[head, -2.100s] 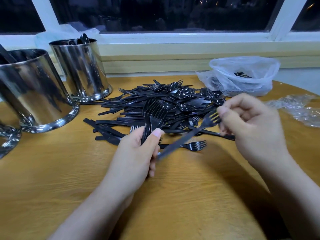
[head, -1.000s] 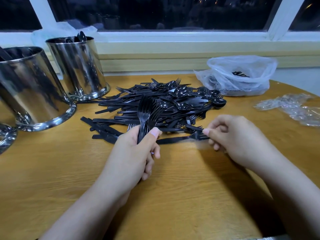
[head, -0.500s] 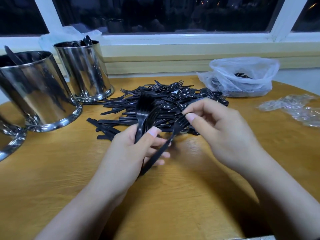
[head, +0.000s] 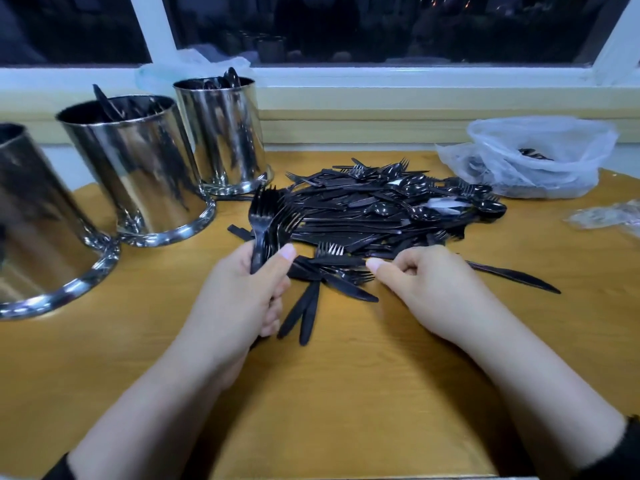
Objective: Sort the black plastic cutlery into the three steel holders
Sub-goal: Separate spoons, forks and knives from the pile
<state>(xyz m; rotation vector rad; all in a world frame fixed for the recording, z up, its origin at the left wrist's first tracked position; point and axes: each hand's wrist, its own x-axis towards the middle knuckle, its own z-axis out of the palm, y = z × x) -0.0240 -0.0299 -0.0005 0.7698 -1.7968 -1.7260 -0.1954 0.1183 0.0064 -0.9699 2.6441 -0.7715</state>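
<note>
A heap of black plastic cutlery (head: 381,209) (forks, spoons and knives) lies on the wooden table (head: 346,393). Three steel holders stand at the left: the near one (head: 38,237), the middle one (head: 138,168) with knife handles sticking out, and the far one (head: 221,133) with spoons showing. My left hand (head: 242,299) grips a bundle of forks (head: 270,220) upright, tines up, handles poking out below the fist. My right hand (head: 429,285) sits at the heap's near edge, thumb and curled fingers pinching a fork (head: 349,273) there.
A clear plastic bag (head: 533,157) with a few black pieces inside sits at the back right. Crumpled clear wrap (head: 606,216) lies at the right edge. One knife (head: 512,275) lies apart right of my right hand. A window sill runs behind the table.
My right hand passed a fork into the left hand's bundle, then dropped back to the heap's near edge. The left hand kept its grip on the forks.
</note>
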